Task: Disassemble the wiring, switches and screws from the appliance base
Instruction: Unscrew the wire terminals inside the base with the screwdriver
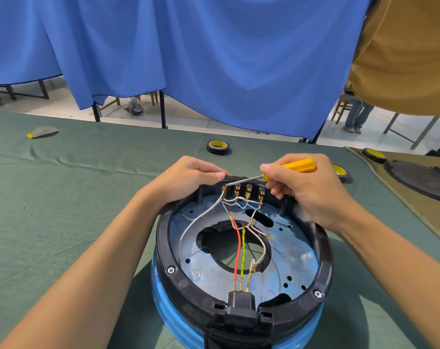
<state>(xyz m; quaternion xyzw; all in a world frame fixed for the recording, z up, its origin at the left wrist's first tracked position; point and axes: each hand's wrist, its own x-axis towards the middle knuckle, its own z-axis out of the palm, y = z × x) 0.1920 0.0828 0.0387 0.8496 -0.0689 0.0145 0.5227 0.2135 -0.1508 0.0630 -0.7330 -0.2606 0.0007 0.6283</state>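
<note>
Right hand [312, 190] is wrapped round the yellow handle of a screwdriver [299, 165], and the shaft slants across toward the left hand [186, 180]. That one curls over the far rim of the appliance base [163, 248] and holds it. Nearest the camera, well short of both hands, a black plug socket [240, 306] sits in the base's near rim. From it a red wire [238, 248] and a green-yellow wire [243, 253] run across the round opening toward the hands, while a white wire [188, 227] loops wide on the left hand's side. Between the two hands, right under the shaft, stands a row of switches [248, 191] with brass terminals; the tip reaches the one closest to the left thumb. It all rests on the green-covered table [62, 197]. Beyond the hands lies a roll of black tape [217, 147], and behind that hangs a blue curtain [214, 59].
</note>
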